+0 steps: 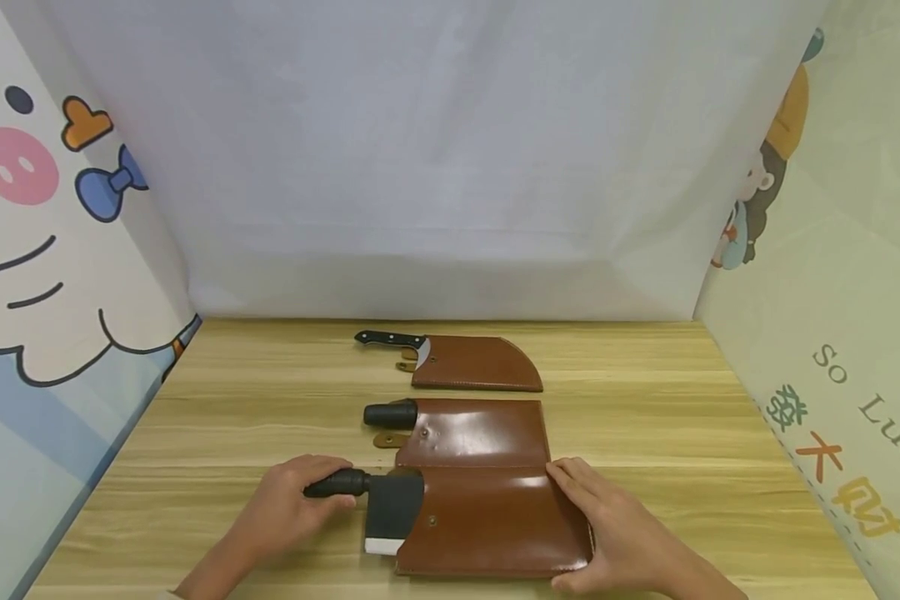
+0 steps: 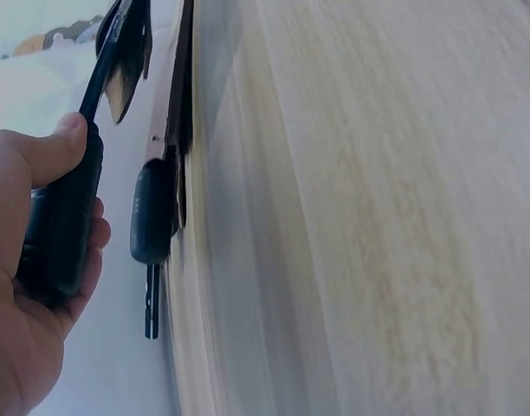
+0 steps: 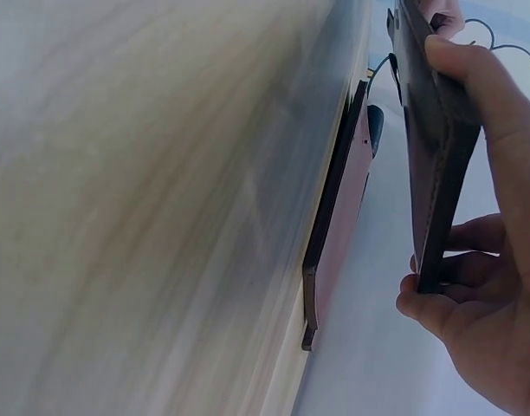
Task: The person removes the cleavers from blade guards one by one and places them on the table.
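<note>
My left hand (image 1: 292, 502) grips the black handle (image 2: 64, 212) of a cleaver (image 1: 392, 510), thumb along its top. The cleaver's dark blade, with a pale strip at its edge, is partly inside a glossy brown leather sheath (image 1: 506, 525); the rest of the blade is hidden. At the sheath's far right end, my right hand (image 1: 618, 525) holds it between thumb and fingers. Both wrist views show cleaver and sheath raised off the table. Just behind lies a second brown sheath (image 1: 483, 429) with a black handle (image 1: 390, 414) sticking out on the left.
Farther back on the wood-grain table (image 1: 232, 400) lies a third knife in a curved brown sheath (image 1: 483, 362), its riveted black handle (image 1: 390, 338) pointing left. A white cloth (image 1: 450, 167) hangs behind the table. Printed cartoon panels stand at the left and right.
</note>
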Demonstrator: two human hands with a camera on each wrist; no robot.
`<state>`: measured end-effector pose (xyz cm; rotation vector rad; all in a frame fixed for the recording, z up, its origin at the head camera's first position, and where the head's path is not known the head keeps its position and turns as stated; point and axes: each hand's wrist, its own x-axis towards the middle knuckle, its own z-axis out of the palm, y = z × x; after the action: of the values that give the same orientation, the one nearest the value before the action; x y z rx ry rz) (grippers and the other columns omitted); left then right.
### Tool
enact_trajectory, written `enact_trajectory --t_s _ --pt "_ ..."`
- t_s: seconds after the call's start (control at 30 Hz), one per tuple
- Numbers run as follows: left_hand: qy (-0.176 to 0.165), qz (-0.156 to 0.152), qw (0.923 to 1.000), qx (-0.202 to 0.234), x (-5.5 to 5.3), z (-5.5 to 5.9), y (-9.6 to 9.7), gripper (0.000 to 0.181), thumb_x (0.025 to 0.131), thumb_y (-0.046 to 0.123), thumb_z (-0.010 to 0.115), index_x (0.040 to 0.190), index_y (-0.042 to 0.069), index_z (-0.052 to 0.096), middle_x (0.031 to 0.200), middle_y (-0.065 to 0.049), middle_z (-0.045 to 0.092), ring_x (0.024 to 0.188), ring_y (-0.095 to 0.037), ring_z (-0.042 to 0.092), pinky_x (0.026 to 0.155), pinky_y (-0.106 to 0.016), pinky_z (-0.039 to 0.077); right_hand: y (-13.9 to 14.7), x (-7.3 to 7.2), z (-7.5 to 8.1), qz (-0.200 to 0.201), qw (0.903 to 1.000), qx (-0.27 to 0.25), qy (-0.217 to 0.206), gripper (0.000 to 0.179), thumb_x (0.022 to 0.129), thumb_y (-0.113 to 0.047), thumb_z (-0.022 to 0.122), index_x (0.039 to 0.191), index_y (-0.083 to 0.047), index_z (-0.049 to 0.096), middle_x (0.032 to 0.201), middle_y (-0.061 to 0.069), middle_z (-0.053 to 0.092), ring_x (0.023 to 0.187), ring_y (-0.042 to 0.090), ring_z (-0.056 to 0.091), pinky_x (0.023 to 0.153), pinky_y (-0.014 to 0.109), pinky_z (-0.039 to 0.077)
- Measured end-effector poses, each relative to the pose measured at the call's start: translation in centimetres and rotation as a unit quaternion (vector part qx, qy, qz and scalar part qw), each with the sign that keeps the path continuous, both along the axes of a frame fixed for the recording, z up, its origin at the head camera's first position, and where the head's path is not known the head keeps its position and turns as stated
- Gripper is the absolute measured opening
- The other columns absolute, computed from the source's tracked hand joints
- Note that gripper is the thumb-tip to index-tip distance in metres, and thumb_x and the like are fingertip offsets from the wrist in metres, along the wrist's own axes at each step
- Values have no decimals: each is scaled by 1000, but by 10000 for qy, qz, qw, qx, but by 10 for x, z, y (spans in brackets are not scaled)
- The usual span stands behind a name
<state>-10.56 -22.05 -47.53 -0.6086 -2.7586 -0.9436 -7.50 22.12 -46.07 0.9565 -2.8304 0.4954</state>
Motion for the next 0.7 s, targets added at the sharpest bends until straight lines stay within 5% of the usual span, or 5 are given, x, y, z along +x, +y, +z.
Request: enact_trajectory --t_s 0.23,0.7 --pt "55 49 10000 -10 1 3 -6 39 78 28 91 112 16 79 110 5 76 100 -18 73 84 -39 60 6 0 -3 91 9991 22 418 121 55 -64 92 149 0 49 147 19 54 132 38 56 96 52 55" --pt "191 191 9996 82 4 6 -25 40 79 32 89 113 14 78 111 4 75 100 -21 73 83 -41 60 21 -3 0 -11 9994 96 333 122 55 -70 89 148 0 50 149 19 53 134 38 55 99 55 53"
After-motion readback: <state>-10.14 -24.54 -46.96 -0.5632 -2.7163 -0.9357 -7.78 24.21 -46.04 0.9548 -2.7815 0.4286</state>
